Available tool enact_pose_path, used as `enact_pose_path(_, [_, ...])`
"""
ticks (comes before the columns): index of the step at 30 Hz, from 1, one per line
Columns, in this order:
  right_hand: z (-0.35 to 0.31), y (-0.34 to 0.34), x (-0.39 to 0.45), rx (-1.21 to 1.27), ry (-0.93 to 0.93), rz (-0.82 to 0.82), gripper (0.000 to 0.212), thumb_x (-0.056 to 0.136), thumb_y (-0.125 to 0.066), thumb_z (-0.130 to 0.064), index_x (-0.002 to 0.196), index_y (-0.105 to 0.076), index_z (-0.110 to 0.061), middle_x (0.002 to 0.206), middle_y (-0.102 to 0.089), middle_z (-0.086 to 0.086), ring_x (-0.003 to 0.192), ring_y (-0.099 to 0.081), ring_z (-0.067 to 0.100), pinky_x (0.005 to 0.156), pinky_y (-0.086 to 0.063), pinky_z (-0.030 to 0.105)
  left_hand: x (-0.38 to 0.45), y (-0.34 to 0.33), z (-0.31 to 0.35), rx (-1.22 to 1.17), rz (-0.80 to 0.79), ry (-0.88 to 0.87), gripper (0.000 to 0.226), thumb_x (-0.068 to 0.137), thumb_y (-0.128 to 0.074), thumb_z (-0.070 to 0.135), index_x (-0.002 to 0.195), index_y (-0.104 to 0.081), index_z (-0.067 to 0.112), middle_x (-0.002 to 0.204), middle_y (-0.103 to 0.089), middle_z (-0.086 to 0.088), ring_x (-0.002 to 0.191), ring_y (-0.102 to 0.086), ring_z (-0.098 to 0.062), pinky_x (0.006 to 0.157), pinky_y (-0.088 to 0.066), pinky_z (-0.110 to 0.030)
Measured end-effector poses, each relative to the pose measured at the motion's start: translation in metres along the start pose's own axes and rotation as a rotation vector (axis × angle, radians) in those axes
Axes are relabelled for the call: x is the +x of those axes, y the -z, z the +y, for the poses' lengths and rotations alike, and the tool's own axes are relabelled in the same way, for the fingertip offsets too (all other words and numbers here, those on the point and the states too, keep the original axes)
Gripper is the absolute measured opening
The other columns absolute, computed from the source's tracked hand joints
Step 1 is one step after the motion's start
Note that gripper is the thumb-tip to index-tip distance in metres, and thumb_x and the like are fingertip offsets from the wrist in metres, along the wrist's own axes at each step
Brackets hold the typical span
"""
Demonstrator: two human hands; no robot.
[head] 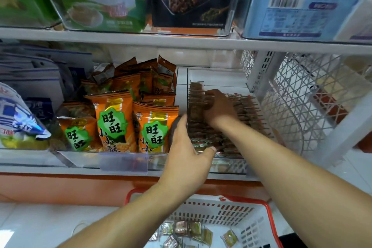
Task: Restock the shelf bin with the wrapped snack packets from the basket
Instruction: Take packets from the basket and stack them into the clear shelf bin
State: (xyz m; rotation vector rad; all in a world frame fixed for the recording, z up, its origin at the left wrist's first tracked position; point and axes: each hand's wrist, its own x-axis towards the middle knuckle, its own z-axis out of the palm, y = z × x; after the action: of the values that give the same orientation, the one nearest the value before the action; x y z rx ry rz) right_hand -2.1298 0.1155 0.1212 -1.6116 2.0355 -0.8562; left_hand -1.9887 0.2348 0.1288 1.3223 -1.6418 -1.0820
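A clear shelf bin (225, 167) on the middle shelf holds rows of small brown wrapped snack packets (249, 110) standing on edge. My right hand (218, 107) reaches deep into the bin with its fingers curled over a row of packets. My left hand (188, 147) is at the bin's front left corner, fingers up along the clear wall and thumb on the front packets. Below the shelf, a white basket with a red rim (225, 209) holds several loose wrapped packets (187, 231).
Left of the bin stands another clear bin of orange snack bags (112, 119). A white wire rack (306, 94) closes the right side. The upper shelf (181, 41) hangs low over the bins, with boxed goods and price tags above it.
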Motion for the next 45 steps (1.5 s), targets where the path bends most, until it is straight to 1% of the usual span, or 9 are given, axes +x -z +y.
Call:
enact_pose_path(9, [-0.004, 0.005, -0.018, 0.019, 0.03, 0.026, 0.057, 0.088, -0.067, -0.01, 0.141, -0.047, -0.02, 0.136, -0.057, 0.008, 0.12, -0.059, 0.024, 0.089, -0.043, 0.02, -0.008, 0.01, 0.0, -0.046, -0.019, 0.027, 0.068, 0.09, -0.073, 0.013, 0.131, -0.03, 0.046, 0.113, -0.054, 0.029, 0.097, -0.056, 0.017, 0.08, -0.039, 0.003])
enact_pose_path(11, [-0.013, 0.011, -0.033, 0.137, 0.185, 0.202, 0.04, 0.089, -0.063, -0.007, 0.127, -0.058, -0.015, 0.122, -0.062, 0.004, 0.105, -0.063, 0.018, 0.086, -0.049, 0.022, -0.018, 0.014, -0.001, -0.074, -0.036, 0.013, 0.063, 0.091, -0.068, 0.003, 0.121, -0.039, 0.049, 0.116, -0.054, 0.029, 0.102, -0.056, 0.018, 0.09, -0.042, -0.006])
enact_pose_path(13, [-0.022, 0.019, -0.055, 0.271, 0.424, 0.366, 0.022, 0.087, -0.06, -0.005, 0.108, -0.065, -0.011, 0.104, -0.067, -0.001, 0.089, -0.064, 0.011, 0.076, -0.05, 0.019, -0.035, 0.02, -0.001, -0.034, -0.086, 0.005, 0.071, 0.093, -0.065, 0.002, 0.146, -0.035, 0.04, 0.141, -0.047, 0.025, 0.128, -0.046, 0.012, 0.107, -0.033, -0.01])
enact_pose_path(16, [-0.022, 0.023, -0.102, 0.336, 0.765, 0.433, 0.011, 0.08, -0.059, 0.006, 0.084, -0.063, -0.003, 0.084, -0.064, 0.009, 0.078, -0.061, 0.02, 0.07, -0.05, 0.033, -0.056, 0.035, -0.015, 0.129, -0.085, -0.02, 0.06, 0.092, -0.064, 0.004, 0.141, -0.04, 0.03, 0.131, -0.05, 0.022, 0.116, -0.053, 0.003, 0.091, -0.032, 0.006])
enact_pose_path(22, [0.065, -0.035, -0.187, -0.096, 0.737, -0.336, 0.013, 0.078, -0.06, -0.001, 0.085, -0.063, -0.012, 0.086, -0.06, 0.002, 0.079, -0.056, 0.022, 0.065, -0.047, 0.038, -0.081, 0.033, -0.096, 0.348, -0.277, 0.175, 0.033, 0.086, -0.066, 0.003, 0.105, -0.05, 0.024, 0.104, -0.063, 0.007, 0.095, -0.063, -0.013, 0.072, -0.049, -0.015])
enact_pose_path(27, [0.155, -0.114, -0.212, -0.578, 0.249, -1.032, 0.025, 0.083, -0.06, -0.007, 0.101, -0.06, -0.025, 0.095, -0.057, -0.001, 0.087, -0.055, 0.024, 0.057, -0.035, 0.029, -0.113, 0.01, -0.207, 0.811, -0.781, 0.413, 0.048, 0.09, -0.068, 0.019, 0.135, -0.05, 0.02, 0.139, -0.054, -0.008, 0.12, -0.058, -0.028, 0.096, -0.05, -0.035])
enact_pose_path(34, [0.234, -0.206, -0.273, -0.493, -0.074, -0.833, 0.041, 0.091, -0.049, 0.001, 0.129, -0.055, -0.014, 0.132, -0.052, 0.011, 0.119, -0.053, 0.032, 0.089, -0.053, 0.042, -0.154, -0.015, -0.309, 1.04, -1.064, 0.355, 0.043, 0.098, -0.054, 0.025, 0.14, -0.049, 0.016, 0.139, -0.054, -0.012, 0.126, -0.055, -0.032, 0.098, -0.048, -0.04])
enact_pose_path(39, [0.267, -0.219, -0.278, -0.649, 0.042, -0.819, 0.052, 0.086, -0.053, 0.002, 0.135, -0.045, -0.014, 0.13, -0.051, 0.009, 0.12, -0.048, 0.031, 0.075, -0.045, 0.038, -0.171, -0.049, -0.346, 1.072, -1.059, 0.243, 0.042, 0.098, -0.056, 0.02, 0.14, -0.051, 0.024, 0.135, -0.056, -0.007, 0.127, -0.052, -0.027, 0.102, -0.046, -0.039])
enact_pose_path(45, [0.288, -0.224, -0.281, -0.727, 0.149, -0.922, 0.04, 0.088, -0.062, -0.011, 0.127, -0.052, -0.014, 0.127, -0.049, 0.005, 0.121, -0.045, 0.026, 0.086, -0.044, 0.037, -0.184, -0.059, -0.372, 1.288, -1.144, 0.128, 0.042, 0.106, -0.039, 0.019, 0.146, -0.044, 0.011, 0.143, -0.048, -0.014, 0.134, -0.044, -0.033, 0.11, -0.035, -0.043])
